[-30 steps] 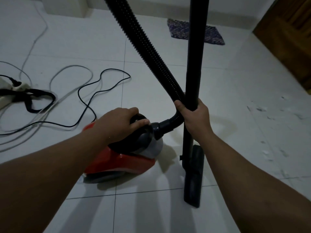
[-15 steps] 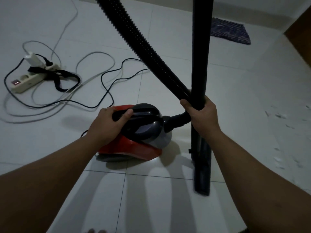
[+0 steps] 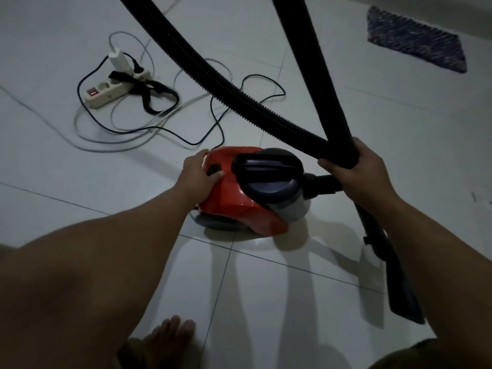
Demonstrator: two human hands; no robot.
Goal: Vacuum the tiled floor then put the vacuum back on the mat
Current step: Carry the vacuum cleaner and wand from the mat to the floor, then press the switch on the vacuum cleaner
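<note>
A small red canister vacuum (image 3: pixel 239 203) with a black carry handle (image 3: pixel 266 163) stands on the white tiled floor (image 3: pixel 266 302). My left hand (image 3: pixel 198 173) rests flat on its red rear, thumb on a dark button, gripping nothing. My right hand (image 3: pixel 356 171) is closed around the black wand (image 3: pixel 319 75) where the ribbed hose (image 3: pixel 213 73) crosses it. The wand's floor nozzle (image 3: pixel 402 294) sits on the tiles at lower right. A dark blue mat (image 3: pixel 418 41) lies far right, by the wall.
A white power strip (image 3: pixel 106 93) with a lit red switch lies at upper left, amid loops of black and grey cable (image 3: pixel 213 115) and a black strap. My bare foot (image 3: pixel 170 339) shows at the bottom edge. Small debris specks (image 3: pixel 474 195) dot the right edge.
My left hand slid off the black carry handle back onto the vacuum's red rear. The view swung left and down, bringing the power strip closer to centre. My right hand kept its grip.
</note>
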